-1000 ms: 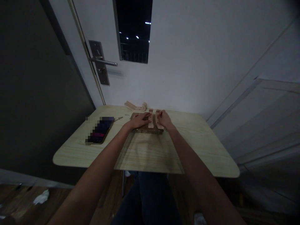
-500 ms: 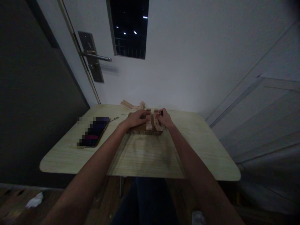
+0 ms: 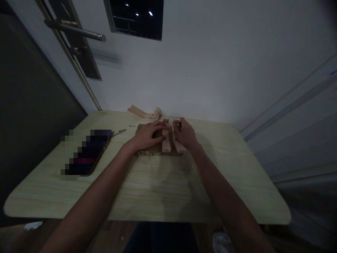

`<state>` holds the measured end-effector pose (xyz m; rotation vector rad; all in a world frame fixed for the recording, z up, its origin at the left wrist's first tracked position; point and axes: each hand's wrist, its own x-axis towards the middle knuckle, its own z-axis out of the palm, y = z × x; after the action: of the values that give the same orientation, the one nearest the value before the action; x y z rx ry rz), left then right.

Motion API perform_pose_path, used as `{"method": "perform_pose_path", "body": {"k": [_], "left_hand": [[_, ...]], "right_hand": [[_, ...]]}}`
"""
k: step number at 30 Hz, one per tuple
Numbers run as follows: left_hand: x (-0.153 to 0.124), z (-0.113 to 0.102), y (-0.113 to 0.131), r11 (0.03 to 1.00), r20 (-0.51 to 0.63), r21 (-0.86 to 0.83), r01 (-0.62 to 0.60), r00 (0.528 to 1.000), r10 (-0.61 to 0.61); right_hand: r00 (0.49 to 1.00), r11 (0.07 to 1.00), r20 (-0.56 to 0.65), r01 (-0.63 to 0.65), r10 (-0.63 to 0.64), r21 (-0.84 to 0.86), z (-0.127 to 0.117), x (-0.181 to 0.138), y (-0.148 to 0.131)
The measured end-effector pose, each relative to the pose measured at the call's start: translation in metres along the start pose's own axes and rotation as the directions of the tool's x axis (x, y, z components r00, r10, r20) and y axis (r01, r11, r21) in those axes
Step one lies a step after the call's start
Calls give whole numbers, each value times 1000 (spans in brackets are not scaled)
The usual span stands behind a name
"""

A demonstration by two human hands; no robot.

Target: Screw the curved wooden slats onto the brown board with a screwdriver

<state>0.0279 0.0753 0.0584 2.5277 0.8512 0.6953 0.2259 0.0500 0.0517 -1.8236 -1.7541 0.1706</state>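
Two pale wooden pieces lie side by side on a brown board on the table. My left hand [image 3: 146, 136] rests across the board [image 3: 150, 152], its thumb and fingertips gripping the left wooden piece [image 3: 166, 144]. On the other side, my right hand [image 3: 187, 133] is closed at the right wooden piece [image 3: 179, 144], its fingers curled against it. A small dark object [image 3: 180, 124] shows between those fingers; most of it is hidden, and its kind cannot be made out.
Behind the board, more pale wooden parts [image 3: 143, 113] lie near the wall. A phone [image 3: 91, 153], partly pixelated, lies on the left of the table [image 3: 158, 186], with a thin metal tool [image 3: 119, 133] and a small screw or nail [image 3: 132, 125] nearby. A door handle [image 3: 81, 32] juts out beyond.
My view has come closer and lower over the table. My right hand has turned and curled further around the dark object, which shows less. My left hand stays on the left wooden piece.
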Motion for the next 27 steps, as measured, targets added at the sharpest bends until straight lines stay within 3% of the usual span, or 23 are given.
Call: {"method": "perform_pose_path", "body": {"k": [5, 11, 27], "left_hand": [[-2, 1, -3, 999, -21, -19, -40, 999, 40], [-5, -2, 1, 996, -35, -56, -66, 997, 64], [-7, -5, 5, 990, -49, -90, -108, 993, 104]], "right_hand": [[992, 994, 101, 63, -72, 85, -4, 5, 10], [992, 981, -2, 128, -129, 146, 4, -1, 18], [993, 978, -24, 115, -113, 175, 9, -2, 21]]}}
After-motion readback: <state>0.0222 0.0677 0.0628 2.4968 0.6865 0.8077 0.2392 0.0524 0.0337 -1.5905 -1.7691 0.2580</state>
